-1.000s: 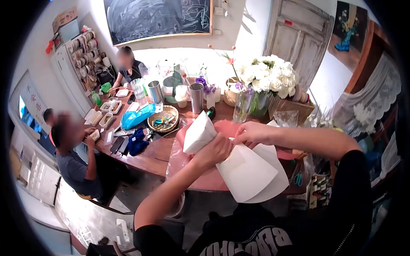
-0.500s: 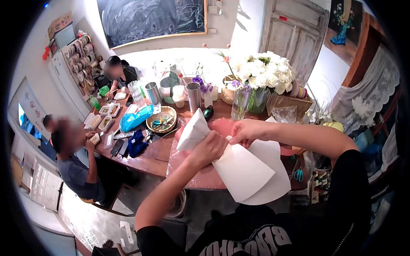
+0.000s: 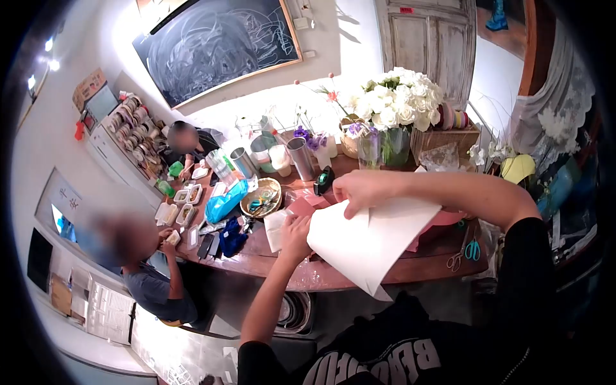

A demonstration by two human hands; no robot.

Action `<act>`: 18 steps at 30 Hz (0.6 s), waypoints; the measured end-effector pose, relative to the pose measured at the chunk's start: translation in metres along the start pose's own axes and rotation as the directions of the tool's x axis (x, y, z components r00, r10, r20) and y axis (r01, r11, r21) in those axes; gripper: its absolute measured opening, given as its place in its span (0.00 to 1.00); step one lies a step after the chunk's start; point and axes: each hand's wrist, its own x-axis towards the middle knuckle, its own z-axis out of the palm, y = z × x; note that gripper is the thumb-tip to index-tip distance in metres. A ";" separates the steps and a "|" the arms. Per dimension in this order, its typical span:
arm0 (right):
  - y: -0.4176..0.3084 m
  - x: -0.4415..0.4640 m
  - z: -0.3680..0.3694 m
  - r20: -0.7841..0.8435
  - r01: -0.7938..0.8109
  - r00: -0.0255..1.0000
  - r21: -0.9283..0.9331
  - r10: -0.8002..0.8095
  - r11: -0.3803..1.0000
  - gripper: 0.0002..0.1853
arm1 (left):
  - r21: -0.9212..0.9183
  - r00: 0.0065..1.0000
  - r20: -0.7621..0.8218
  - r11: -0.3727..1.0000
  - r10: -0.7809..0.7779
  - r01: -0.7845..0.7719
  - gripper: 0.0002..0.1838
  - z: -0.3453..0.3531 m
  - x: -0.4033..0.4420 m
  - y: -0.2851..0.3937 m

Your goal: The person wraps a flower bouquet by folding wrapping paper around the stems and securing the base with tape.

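Observation:
A large sheet of white wrapping paper [image 3: 378, 240] spreads in front of me over the table edge, curved around something hidden. My left hand [image 3: 296, 237] is closed around the gathered narrow end of the paper bundle, and a white paper end [image 3: 274, 230] sticks out to its left. At the sheet's upper edge, my right hand [image 3: 362, 191] is closed on the paper with thumb and fingers. Pink paper [image 3: 307, 205] shows behind the bundle and again at its right side. What lies inside the wrap cannot be seen.
White roses [image 3: 401, 102] stand in a glass vase at the back. A wicker basket [image 3: 262, 197] of tools and a black tape dispenser [image 3: 324, 180] are near the bundle. Teal-handled scissors [image 3: 472, 248] lie right. Two people sit left beside food boxes [image 3: 185, 213].
The white paper has swung around and now covers more of the bundle. My right hand has moved up along its edge, and my left hand has shifted slightly left and down. The view has tilted.

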 end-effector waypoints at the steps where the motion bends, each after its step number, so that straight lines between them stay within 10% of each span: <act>1: -0.004 -0.005 -0.013 -0.057 0.095 0.993 -0.189 -0.107 0.977 0.22 | -0.039 1.000 0.020 0.999 -0.013 0.013 0.20 0.014 -0.005 -0.010; 3: -0.019 -0.025 -0.049 -0.176 0.106 0.967 -0.371 -0.182 0.923 0.21 | -0.115 0.999 0.028 0.992 -0.041 0.043 0.23 0.033 -0.019 -0.017; 5: -0.033 -0.066 -0.097 -0.349 0.059 0.931 -0.138 -0.104 0.989 0.19 | -0.352 0.979 0.071 0.914 -0.191 0.203 0.30 0.033 -0.027 -0.009; 7: -0.014 -0.106 -0.126 -0.633 0.286 0.742 0.002 -0.221 0.958 0.12 | -0.766 0.863 0.092 0.518 -0.497 0.380 0.26 0.061 -0.040 -0.009; 9: 0.027 -0.140 -0.121 -0.899 0.476 0.417 0.093 -0.132 0.875 0.08 | -0.766 0.825 0.083 0.494 -0.559 0.412 0.25 0.087 -0.053 -0.012; 12: 0.110 -0.142 -0.049 -0.894 0.649 0.309 0.448 0.326 0.615 0.12 | -0.754 0.804 0.007 0.525 -0.595 0.395 0.23 0.128 -0.069 -0.024; 14: 0.159 -0.112 0.035 -0.889 0.594 0.329 0.456 0.318 0.663 0.11 | -0.749 0.783 -0.043 0.538 -0.621 0.386 0.21 0.152 -0.078 -0.030; 16: 0.180 -0.073 0.135 -0.507 0.182 0.642 0.829 0.575 0.528 0.11 | -0.703 0.780 -0.071 0.586 -0.622 0.403 0.20 0.155 -0.072 -0.031; 17: 0.210 -0.037 0.195 -0.498 0.356 0.754 0.858 0.428 0.371 0.09 | -0.665 0.784 -0.081 0.619 -0.616 0.418 0.19 0.150 -0.066 -0.032; 18: 0.198 -0.017 0.224 -0.502 0.324 0.856 0.707 0.123 0.629 0.18 | -0.586 0.797 -0.066 0.670 -0.600 0.456 0.18 0.143 -0.064 -0.025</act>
